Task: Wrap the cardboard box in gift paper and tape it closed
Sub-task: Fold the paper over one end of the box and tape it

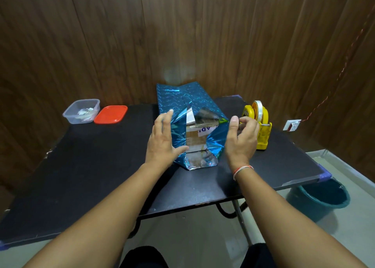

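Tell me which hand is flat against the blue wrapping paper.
The left hand: its straight fingers press the side flap of the gift paper. The right hand is curled beside the yellow tape dispenser, apparently pinching tape.

I see the cardboard box (197,134) on the black table (81,166), wrapped in shiny blue gift paper (178,99) with its near end not yet closed. My left hand (162,139) lies flat against the left paper flap. My right hand (241,137), fingers curled, pinches something I cannot make out beside the yellow tape dispenser (258,123). Far left sit a clear plastic container (82,111) and its red lid (110,114).
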